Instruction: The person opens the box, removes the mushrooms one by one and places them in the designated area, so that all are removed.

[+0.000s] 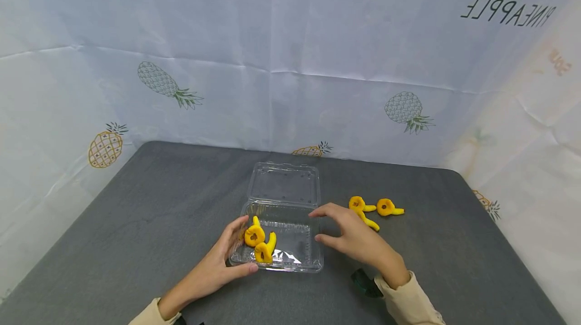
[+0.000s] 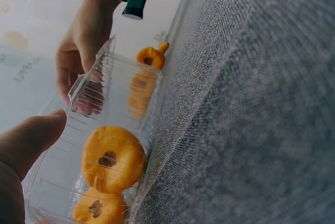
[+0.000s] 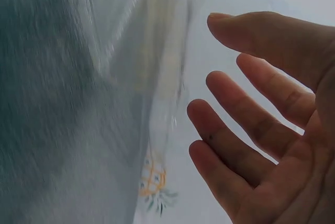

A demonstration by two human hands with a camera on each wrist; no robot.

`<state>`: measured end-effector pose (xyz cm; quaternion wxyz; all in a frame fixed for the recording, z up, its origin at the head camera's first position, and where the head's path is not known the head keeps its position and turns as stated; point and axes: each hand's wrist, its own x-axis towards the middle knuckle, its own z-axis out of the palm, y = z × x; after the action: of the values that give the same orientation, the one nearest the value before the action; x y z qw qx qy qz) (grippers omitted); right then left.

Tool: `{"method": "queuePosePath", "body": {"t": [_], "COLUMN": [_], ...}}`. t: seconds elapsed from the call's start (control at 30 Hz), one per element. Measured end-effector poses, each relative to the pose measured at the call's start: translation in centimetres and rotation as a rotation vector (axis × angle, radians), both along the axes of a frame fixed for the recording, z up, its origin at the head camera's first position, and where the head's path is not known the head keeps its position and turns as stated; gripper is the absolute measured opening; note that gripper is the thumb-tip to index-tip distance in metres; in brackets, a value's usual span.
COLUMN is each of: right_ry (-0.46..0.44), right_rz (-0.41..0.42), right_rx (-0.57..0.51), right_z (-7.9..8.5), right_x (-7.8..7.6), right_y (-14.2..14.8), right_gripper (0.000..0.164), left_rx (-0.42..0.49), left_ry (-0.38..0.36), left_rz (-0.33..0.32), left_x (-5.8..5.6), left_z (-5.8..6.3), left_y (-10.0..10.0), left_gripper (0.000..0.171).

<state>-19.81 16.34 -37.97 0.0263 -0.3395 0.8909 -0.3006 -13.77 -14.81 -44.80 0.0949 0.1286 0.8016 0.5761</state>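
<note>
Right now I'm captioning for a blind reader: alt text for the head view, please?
A left hand holds an open clear box with yellow pieces inside; the empty right hand hovers at its right side. More pieces lie to the right on a grey table.

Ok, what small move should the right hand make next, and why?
Probably reach for a loose yellow piece: the right hand looks empty, such pieces lie just beyond it, and the left hand holds the open clear container, which has room beside the pieces inside.
</note>
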Motion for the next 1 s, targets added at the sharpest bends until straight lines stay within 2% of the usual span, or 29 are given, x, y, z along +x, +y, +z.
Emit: {"method": "queuePosePath", "body": {"t": [0.27, 0.47, 0.73, 0.83, 1.0], "right_ry": [-0.069, -0.096, -0.066, -0.08, -0.128], "right_rz": [0.091, 0.106, 0.165, 0.17, 0.146], "right_rx": [-0.008, 0.014, -0.009, -0.028, -0.015], "right_z": [-0.1, -0.5, -1.7, -1.9, -2.2], "right_x": [1.1, 1.4, 1.8, 1.8, 1.8], "right_y": [-2.1, -2.9, -4.2, -4.5, -4.9], "right_gripper": [0.039, 0.037, 0.034, 0.032, 0.032], "left_rx": [-0.005, -0.009, -0.018, -0.015, -0.004], "left_ry": [-0.025, -0.042, -0.016, -0.006, -0.029], "left_rz": [0.0, 0.007, -0.004, -0.013, -0.008], "left_x": [-0.1, -0.1, -0.1, -0.1, -0.1], "left_z": [0.1, 0.2, 0.2, 0.2, 0.0], "left_y": [0.0, 0.1, 0.0, -0.1, 0.0], "left_gripper": [0.096, 0.096, 0.092, 0.091, 0.093]}}
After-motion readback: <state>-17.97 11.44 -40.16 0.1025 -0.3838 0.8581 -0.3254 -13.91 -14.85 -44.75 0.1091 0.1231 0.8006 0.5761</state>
